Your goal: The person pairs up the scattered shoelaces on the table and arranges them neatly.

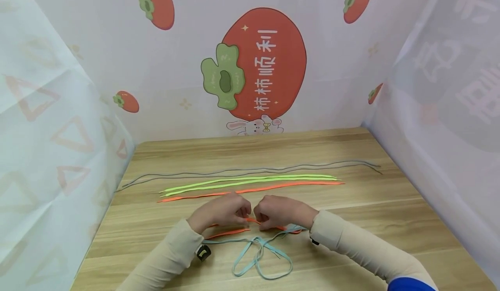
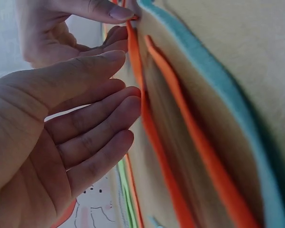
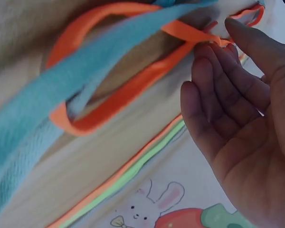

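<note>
Step in hand looks like working the orange lace (image 2: 154, 137), lower centre of the head frame, just above the teal bow (image 1: 259, 239) on the surface (image 1: 332, 267). Right hand (image 1: 281, 210) appears to pinch the lace; left hand (image 1: 222, 210) is loose, fingertips at the strand, no clear grip. Next move likely calls for a left-side pinch, clear of the teal.

Flat orange lace (image 3: 133, 92) extends across the surface (image 1: 351, 265); its right portion forms a loop, crossed by the light-blue lace (image 3: 38, 97). One end lies free.
</note>
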{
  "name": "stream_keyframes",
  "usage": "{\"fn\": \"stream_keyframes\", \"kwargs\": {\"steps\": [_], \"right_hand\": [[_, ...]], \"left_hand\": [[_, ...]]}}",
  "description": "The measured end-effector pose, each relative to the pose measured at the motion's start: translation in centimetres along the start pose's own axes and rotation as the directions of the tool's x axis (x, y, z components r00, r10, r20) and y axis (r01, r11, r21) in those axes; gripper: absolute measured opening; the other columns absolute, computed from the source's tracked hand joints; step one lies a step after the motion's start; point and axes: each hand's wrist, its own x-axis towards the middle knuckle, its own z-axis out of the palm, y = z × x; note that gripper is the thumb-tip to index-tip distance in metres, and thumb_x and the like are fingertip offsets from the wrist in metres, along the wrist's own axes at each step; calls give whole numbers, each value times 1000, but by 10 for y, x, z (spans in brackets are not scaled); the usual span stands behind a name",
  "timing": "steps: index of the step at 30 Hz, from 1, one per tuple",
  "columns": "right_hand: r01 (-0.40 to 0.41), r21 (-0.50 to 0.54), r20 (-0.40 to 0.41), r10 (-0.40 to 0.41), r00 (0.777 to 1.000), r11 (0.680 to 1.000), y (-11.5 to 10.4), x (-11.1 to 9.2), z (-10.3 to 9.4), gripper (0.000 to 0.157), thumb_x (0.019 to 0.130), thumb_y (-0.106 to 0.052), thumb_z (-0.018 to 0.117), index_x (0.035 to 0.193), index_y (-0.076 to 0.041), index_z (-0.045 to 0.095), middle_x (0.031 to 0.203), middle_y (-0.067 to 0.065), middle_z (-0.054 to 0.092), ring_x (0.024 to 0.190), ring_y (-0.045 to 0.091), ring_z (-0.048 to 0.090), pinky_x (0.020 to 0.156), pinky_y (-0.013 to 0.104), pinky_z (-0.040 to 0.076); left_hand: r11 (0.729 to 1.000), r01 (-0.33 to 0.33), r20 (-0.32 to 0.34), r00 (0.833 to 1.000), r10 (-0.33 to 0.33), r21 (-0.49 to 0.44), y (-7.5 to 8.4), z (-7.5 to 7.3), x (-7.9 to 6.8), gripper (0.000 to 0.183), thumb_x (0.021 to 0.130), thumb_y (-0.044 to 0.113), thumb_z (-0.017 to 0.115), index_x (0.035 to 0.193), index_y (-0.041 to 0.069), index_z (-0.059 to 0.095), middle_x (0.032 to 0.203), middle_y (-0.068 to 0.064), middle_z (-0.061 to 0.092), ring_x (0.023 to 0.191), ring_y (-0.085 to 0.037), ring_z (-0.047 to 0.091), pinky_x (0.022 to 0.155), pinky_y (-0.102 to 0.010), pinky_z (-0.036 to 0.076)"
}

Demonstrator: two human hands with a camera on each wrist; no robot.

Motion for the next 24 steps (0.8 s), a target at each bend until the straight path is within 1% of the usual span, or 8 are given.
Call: {"fn": "stream_keyframes", "kwargs": {"steps": [3, 5, 11, 14, 17, 19, 21, 24], "right_hand": [[1, -21, -7, -1, 1000, 1000, -1, 3, 3, 21, 98, -18, 77, 81, -17, 65, 67, -12, 53, 59, -1, 43, 58, 14, 37], [4, -17, -9, -4, 1000, 1000, -1, 4, 5, 19, 98, -16, 76, 82, -17, 66, 69, -12, 55, 60, -2, 45, 59, 14, 39], [9, 75, 2, -10, 1000, 997, 4, 5, 6, 12, 98, -10, 71, 88, -17, 71, 75, -13, 61, 63, -2, 50, 62, 14, 44], [2, 132, 10, -4, 1000, 991, 7, 4, 5, 11, 99, -11, 70, 93, -19, 72, 79, -15, 63, 65, -3, 53, 65, 14, 48], [-2, 179, 2, 1, 1000, 984, 10, 2, 2, 11, 99, -12, 70, 95, -22, 71, 84, -17, 66, 70, -3, 57, 69, 15, 52], [1, 200, -11, 1, 1000, 980, 11, 1, 0, 13, 99, -10, 70, 95, -23, 69, 85, -17, 66, 72, -3, 58, 70, 16, 53], [1, 220, -22, 4, 1000, 976, 12, -1, -2, 15, 98, -9, 69, 95, -23, 68, 86, -16, 66, 74, -3, 59, 71, 16, 54], [2, 238, -38, 7, 999, 971, 13, -3, -5, 14, 97, -6, 68, 96, -20, 68, 88, -15, 65, 75, -2, 58, 73, 17, 54]], "left_hand": [[1000, 9, -1, 1000, -9, -19, -1, 2, 1, 11, 93, 18, 83, 98, 10, 76, 86, 8, 73, 74, 3, 63, 71, -17, 54], [999, 10, -8, 1000, -11, -36, -1, 4, 2, 10, 93, 17, 83, 97, 11, 76, 85, 9, 72, 73, 3, 62, 70, -17, 54], [992, 10, -14, 1000, -12, -127, -4, 11, 6, 6, 95, 16, 81, 97, 15, 75, 83, 11, 70, 73, 1, 62, 69, -18, 55], [978, 9, -17, 1000, -13, -209, -7, 14, 6, 5, 97, 21, 79, 96, 19, 75, 86, 11, 72, 75, 0, 66, 71, -20, 57], [951, 6, -16, 1000, -11, -308, -12, 16, 6, 5, 99, 26, 77, 98, 22, 75, 91, 10, 75, 80, -1, 70, 74, -22, 59], [935, -5, -11, 1000, 1, -354, -14, 16, 6, 5, 100, 28, 76, 100, 23, 76, 93, 8, 77, 81, 0, 70, 74, -22, 59], [929, -10, -8, 1000, 8, -370, -15, 16, 6, 7, 101, 29, 74, 99, 23, 76, 89, 6, 76, 75, 1, 66, 69, -20, 56], [933, -22, -19, 1000, 16, -359, -14, 15, 6, 11, 103, 26, 72, 96, 18, 77, 81, 3, 73, 66, 2, 57, 63, -17, 50]]}}
